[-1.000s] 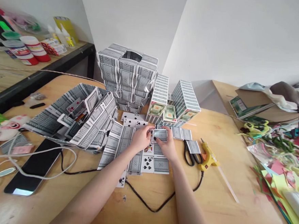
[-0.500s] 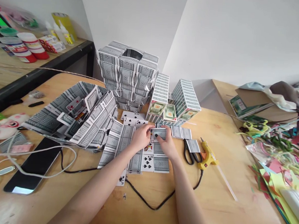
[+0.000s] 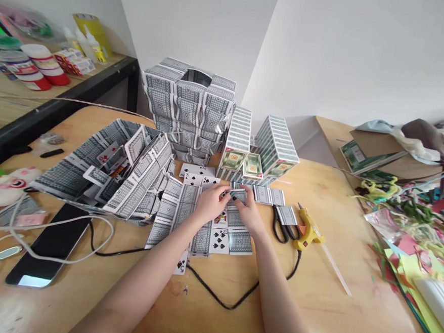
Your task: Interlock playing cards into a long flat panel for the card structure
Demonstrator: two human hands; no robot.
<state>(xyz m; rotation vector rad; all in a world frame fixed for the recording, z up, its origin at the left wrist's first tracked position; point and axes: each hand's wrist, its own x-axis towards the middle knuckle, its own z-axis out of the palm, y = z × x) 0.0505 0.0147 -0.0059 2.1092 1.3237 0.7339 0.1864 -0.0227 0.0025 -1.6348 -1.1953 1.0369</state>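
My left hand (image 3: 212,202) curls over the left end of a grey-backed playing card (image 3: 238,193), with its thumb and fingertips together at the edge. My right hand (image 3: 250,211) grips the same card from the right, thumb on its face and fingers at the far edge. The card lies over a flat panel of joined cards (image 3: 202,240) on the table. Some of these show grey backs, others spade faces such as the ten of spades (image 3: 220,241). My fingers partly hide the held card and the cards below it.
Behind stand a tall card-built structure (image 3: 188,101) and green card boxes (image 3: 233,159). Left are an open card-built container (image 3: 130,170) and a phone (image 3: 49,248). Right of my hands lie black-handled scissors (image 3: 281,231) and a yellow glue gun (image 3: 309,233), its black cord (image 3: 231,308) looping in front.
My left thumb has slid right along the card, closer to my right thumb. Both hands stay at the same place on the panel. The view has shifted slightly.
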